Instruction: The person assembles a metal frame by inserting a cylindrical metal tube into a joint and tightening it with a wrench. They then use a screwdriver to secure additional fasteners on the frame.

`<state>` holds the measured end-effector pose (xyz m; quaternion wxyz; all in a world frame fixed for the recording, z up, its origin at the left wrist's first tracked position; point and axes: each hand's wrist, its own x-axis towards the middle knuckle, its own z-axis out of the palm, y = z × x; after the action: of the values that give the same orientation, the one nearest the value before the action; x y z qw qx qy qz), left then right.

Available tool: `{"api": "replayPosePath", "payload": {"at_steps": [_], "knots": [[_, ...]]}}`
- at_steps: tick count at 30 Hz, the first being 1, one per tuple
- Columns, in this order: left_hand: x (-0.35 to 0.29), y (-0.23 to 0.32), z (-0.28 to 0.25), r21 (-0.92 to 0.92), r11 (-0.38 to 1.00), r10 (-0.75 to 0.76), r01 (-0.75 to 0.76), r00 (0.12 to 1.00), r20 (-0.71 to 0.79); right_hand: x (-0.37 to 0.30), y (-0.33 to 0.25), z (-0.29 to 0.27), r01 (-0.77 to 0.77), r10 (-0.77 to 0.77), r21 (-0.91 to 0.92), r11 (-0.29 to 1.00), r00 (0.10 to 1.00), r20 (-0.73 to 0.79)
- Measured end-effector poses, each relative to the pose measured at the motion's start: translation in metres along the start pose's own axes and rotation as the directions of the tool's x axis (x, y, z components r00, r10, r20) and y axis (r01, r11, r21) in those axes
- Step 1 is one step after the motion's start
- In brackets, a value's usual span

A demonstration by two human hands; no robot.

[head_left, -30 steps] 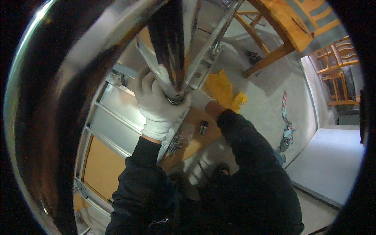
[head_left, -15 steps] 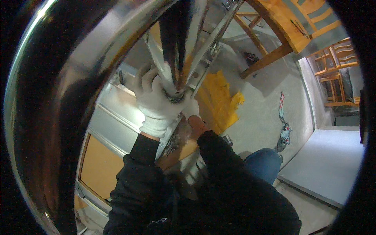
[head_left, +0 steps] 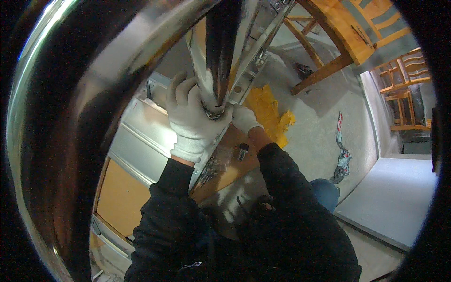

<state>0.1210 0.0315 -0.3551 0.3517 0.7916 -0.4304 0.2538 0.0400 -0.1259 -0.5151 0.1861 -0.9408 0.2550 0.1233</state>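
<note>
A shiny metal tube [head_left: 221, 51] slants down from the top of the view, and its lower end meets my gloved hands. My left hand [head_left: 188, 115], in a white glove, wraps round that end, with its outer fingers curled apart beside the tube. On the other side, my white-gloved right hand [head_left: 245, 118] has its fingers bent together against the base of the tube, next to a metal rail [head_left: 238, 97]. What its fingertips hold is hidden. Below them lie a small dark-topped cylinder [head_left: 243, 151] and a clear bag of small metal parts [head_left: 210, 171], both on a brown board [head_left: 228, 176].
A large curved shiny surface [head_left: 56, 141] fills the left side. Metal-framed panels [head_left: 136, 157] lie left of my forearm. A yellow cloth [head_left: 268, 115] and a red-and-white strip with tangled grey material [head_left: 342, 155] lie on the floor. A wooden table [head_left: 336, 33] and a grey board [head_left: 385, 202] stand right.
My right hand has moved up and right, out from behind the tube's base, uncovering the dark-topped cylinder. The tube's end appears slightly further right, while my left hand stays at it.
</note>
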Motion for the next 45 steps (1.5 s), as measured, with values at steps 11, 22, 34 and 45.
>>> {"api": "replayPosePath", "payload": {"at_steps": [11, 22, 34, 45], "knots": [[-0.001, 0.002, 0.001, 0.028, 1.000, -0.006, 0.006, 1.000, 0.024, 0.019, 0.006, 0.003, 0.264, -0.265, -0.148, 0.953, 0.964, 0.018], [0.003, 0.006, 0.002, -0.007, 1.000, -0.001, 0.001, 1.000, -0.023, 0.050, 0.028, 0.028, 0.449, -0.470, -0.210, 0.869, 0.880, -0.065], [0.003, 0.005, -0.006, -0.001, 1.000, -0.007, 0.007, 0.999, 0.036, 0.042, 0.016, 0.027, 0.518, -0.562, -0.382, 0.765, 0.827, -0.003], [-0.001, 0.001, -0.003, 0.011, 1.000, -0.024, 0.023, 0.998, 0.059, 0.025, 0.014, 0.022, 0.529, -0.560, -0.319, 0.786, 0.828, -0.008]]}}
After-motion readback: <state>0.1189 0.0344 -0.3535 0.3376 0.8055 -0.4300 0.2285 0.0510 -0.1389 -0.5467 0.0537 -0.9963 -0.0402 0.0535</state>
